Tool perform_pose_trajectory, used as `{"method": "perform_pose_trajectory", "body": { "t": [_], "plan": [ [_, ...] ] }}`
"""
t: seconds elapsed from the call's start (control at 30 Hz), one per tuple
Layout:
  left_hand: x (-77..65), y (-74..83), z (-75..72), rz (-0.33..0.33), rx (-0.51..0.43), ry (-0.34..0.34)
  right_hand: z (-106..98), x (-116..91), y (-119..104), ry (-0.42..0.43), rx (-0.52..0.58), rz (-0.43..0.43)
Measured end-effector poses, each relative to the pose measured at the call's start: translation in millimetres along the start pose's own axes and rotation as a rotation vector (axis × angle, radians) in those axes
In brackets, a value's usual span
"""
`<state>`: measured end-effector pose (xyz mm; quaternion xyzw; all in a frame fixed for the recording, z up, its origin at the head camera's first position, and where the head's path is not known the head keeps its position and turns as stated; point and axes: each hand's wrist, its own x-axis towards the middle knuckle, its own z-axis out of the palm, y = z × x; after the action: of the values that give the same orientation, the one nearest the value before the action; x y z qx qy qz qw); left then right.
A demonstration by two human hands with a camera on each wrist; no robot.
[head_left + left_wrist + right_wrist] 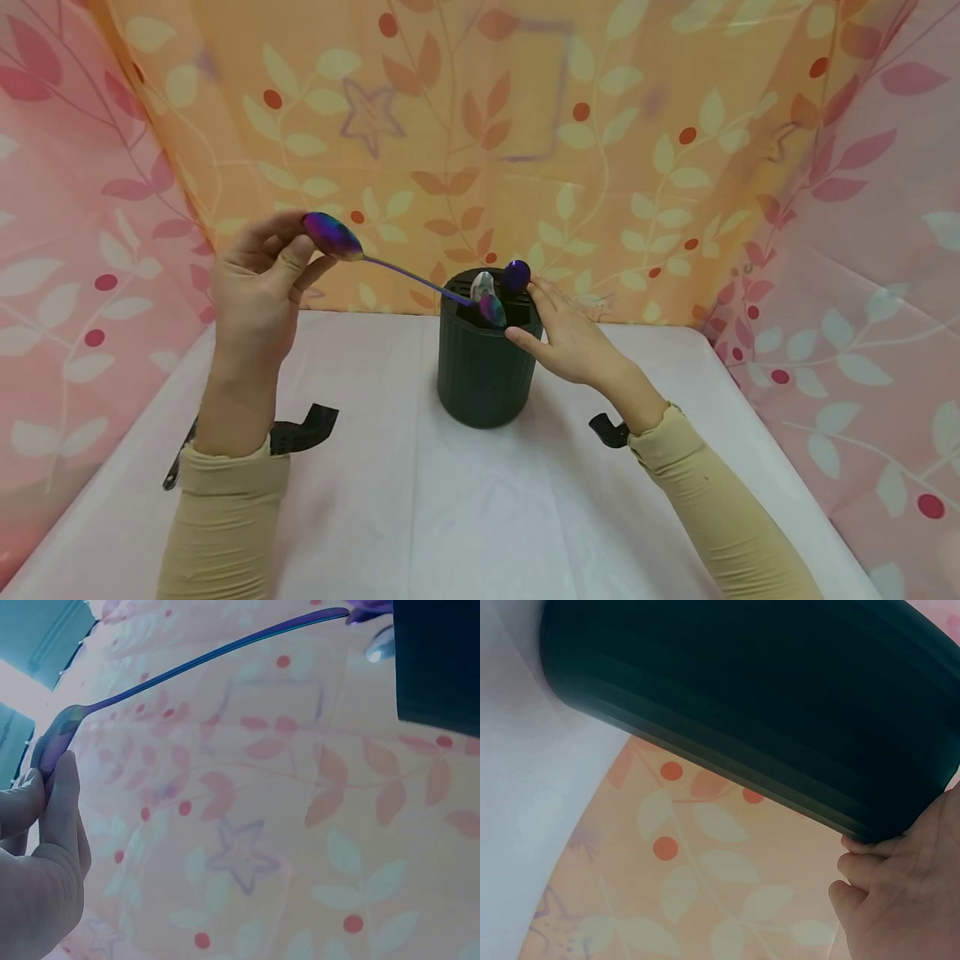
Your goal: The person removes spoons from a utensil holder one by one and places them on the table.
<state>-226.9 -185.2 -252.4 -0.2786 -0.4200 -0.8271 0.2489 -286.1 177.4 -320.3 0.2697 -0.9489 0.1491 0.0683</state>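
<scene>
A purple-blue metal spoon (333, 237) is pinched by its bowl in the left hand (258, 283); its handle, slanted at the mouth of the dark-green cylindrical holder (486, 371), could be snagged by shiny spoons (492, 311) there. The holder is touched by the right hand (576, 343), fingers outspread.

A long spoon (333, 237) shimmers in rainbow tones: violet and magenta with teal across its bowl, a touch of gold at the neck, a violet-blue handle. The container (486, 375) is dark green, nearly black, with fine vertical ribbing; at its top, a small spoon (492, 310) shades from teal to pinkish purple, with a silvery utensil (483, 283) and a deep indigo utensil (517, 275). The bench (375, 517) is plain white. Beyond it I see an orange-yellow curtain (450, 50) with cream and orange leaf sprays, red dots and faint purple outlines, one a star. Pink side curtains (67, 208) carry white and rose leaves and crimson dots. The sleeves (225, 525) are khaki, the wrist mounts (307, 427) black.
</scene>
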Motion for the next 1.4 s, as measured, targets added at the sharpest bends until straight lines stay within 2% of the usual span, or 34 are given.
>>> {"method": "perform_pose_trajectory", "body": {
  "t": [0.07, 0.17, 0.3, 0.4, 0.53, 0.67, 0.77, 0.87, 0.97, 1.07, 1.17, 1.3, 1.4],
  "plan": [
    [1.0, 6.5, -5.8, 0.007, -0.029, -0.015, -0.4, -0.3, -0.8, 0.001, 0.001, -0.001],
    [2.5, 16.8, -15.0, -0.003, -0.060, 0.002, -0.8, -0.7, -1.0, 0.004, 0.002, -0.006],
    [4.8, 25.5, -26.4, -0.011, 0.015, 0.059, -1.8, -1.7, 0.5, 0.003, -0.001, -0.005],
    [6.5, 28.0, -37.4, -0.023, 0.036, 0.048, -1.9, -2.2, 1.6, 0.002, -0.003, -0.001],
    [8.6, 27.3, -57.1, -0.087, 0.086, 0.009, -1.4, -2.8, 2.7, 0.002, -0.002, -0.007],
    [12.8, 24.7, -78.3, -0.216, 0.278, 0.023, -1.4, -3.4, 4.2, 0.004, -0.001, -0.006],
    [17.6, 24.1, -96.6, -0.359, 0.467, 0.017, -1.6, -3.1, 4.9, 0.008, 0.001, -0.005],
    [23.4, 22.0, -116.4, -0.505, 0.690, -0.048, -1.8, -2.4, 4.6, 0.011, 0.001, -0.010],
    [29.2, 16.8, -137.7, -0.660, 0.853, -0.141, -1.8, -1.7, 3.9, 0.008, 0.002, -0.014],
    [32.2, 9.8, -158.6, -0.795, 0.920, -0.226, -1.3, -1.0, 3.5, 0.007, 0.004, -0.017],
    [31.4, 2.4, -177.1, -0.891, 0.955, -0.300, -0.9, -0.4, 2.8, 0.007, 0.011, -0.020],
    [26.4, -7.8, -193.8, -0.966, 1.003, -0.345, 0.4, 0.2, 2.6, 0.009, 0.016, -0.021],
    [21.8, -14.6, -202.0, -1.004, 1.041, -0.352, 0.9, 0.8, 2.4, 0.010, 0.023, -0.023]
  ]
}}
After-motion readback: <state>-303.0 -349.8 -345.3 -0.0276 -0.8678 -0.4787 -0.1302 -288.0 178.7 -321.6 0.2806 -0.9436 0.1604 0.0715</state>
